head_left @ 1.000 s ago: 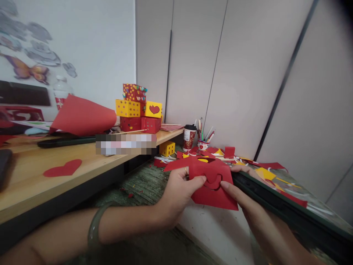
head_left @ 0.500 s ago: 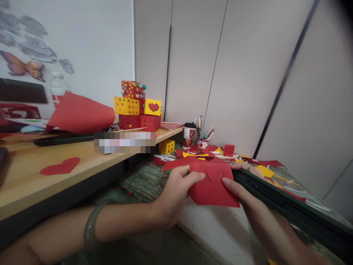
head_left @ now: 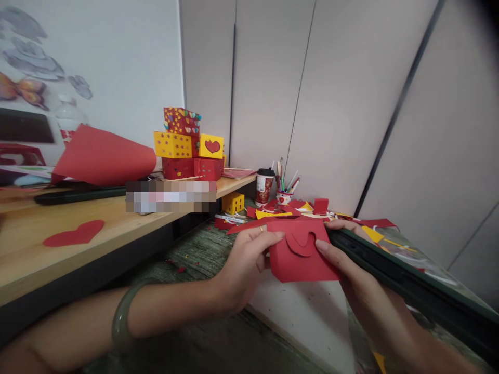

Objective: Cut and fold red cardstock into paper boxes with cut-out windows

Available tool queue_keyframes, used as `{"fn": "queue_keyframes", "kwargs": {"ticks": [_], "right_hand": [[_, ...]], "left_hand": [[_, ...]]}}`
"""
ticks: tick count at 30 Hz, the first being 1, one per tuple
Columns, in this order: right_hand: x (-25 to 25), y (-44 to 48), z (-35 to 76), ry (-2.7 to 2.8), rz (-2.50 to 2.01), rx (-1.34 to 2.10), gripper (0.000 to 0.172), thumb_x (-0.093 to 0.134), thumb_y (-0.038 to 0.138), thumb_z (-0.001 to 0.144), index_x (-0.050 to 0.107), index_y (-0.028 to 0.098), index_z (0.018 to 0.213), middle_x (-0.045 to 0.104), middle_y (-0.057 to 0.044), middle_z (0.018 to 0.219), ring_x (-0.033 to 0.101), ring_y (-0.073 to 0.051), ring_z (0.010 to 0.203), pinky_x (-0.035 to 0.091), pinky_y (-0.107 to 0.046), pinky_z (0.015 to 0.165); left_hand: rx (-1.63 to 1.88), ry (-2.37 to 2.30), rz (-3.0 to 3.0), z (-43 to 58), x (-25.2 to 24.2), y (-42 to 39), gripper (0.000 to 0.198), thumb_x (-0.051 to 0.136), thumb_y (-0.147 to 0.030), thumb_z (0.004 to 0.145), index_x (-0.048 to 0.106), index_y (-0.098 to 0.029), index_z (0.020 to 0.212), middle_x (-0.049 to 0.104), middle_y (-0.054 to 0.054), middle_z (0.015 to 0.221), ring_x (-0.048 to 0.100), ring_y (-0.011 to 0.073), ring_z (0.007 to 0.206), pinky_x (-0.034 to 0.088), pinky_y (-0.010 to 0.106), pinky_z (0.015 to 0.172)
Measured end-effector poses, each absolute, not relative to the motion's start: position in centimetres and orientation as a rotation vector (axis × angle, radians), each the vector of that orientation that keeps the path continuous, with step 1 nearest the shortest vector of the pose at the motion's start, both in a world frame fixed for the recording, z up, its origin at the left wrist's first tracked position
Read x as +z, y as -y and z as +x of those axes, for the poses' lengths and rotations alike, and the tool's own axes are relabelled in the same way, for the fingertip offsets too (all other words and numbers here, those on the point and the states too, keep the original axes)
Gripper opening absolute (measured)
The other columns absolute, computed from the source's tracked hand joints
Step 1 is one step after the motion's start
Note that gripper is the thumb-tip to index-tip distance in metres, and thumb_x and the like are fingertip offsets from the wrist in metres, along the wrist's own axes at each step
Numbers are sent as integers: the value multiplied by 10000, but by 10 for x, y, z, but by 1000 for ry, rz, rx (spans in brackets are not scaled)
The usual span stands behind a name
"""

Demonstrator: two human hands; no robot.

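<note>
A red paper piece point(head_left: 300, 265) with a curved cut and a heart-like outline is held up between both hands. My left hand point(head_left: 249, 259) grips its left edge, thumb on the front face. At the right edge, my right hand point(head_left: 351, 265) pinches the paper between thumb and fingers. A long dark green object point(head_left: 409, 285) lies across the back of the right hand's grip, running to the lower right. Below the paper is a white board point(head_left: 300, 322). The fingers behind the paper are partly hidden.
A wooden shelf point(head_left: 117, 228) at the left bears a red paper heart point(head_left: 74, 234), rolled red paper point(head_left: 105, 156) and stacked boxes point(head_left: 181, 145). Behind my hands are a lidded cup point(head_left: 265, 187), a pen holder point(head_left: 284, 198), a yellow box point(head_left: 233, 203) and paper scraps.
The view has shifted slightly right and down. The cut in the red paper now gapes along a curved lower edge, and both hands still hold the paper.
</note>
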State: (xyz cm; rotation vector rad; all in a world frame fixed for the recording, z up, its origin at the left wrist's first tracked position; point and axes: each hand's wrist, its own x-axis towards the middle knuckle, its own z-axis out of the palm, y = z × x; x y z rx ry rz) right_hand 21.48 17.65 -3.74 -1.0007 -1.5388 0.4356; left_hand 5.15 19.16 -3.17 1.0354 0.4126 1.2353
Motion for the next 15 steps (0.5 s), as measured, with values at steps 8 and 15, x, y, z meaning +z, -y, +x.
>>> {"fn": "queue_keyframes", "kwargs": {"ticks": [8, 15], "right_hand": [[-35, -174, 209, 1421, -945, 590, 147, 576, 324, 773, 524, 308, 909, 581, 40, 945, 519, -172, 929, 397, -320, 837], [-35, -175, 206, 1400, -970, 548, 161, 590, 346, 750, 528, 307, 893, 564, 43, 972, 516, -168, 899, 410, -289, 752]], "left_hand": [[1255, -368, 1003, 52, -34, -193, 197, 520, -247, 805, 661, -118, 855, 649, 65, 807, 554, 120, 693, 397, 214, 625], [1255, -416, 1005, 51, -34, -192, 231, 528, -276, 801, 650, -123, 925, 648, 74, 843, 571, 142, 730, 405, 215, 605]]}}
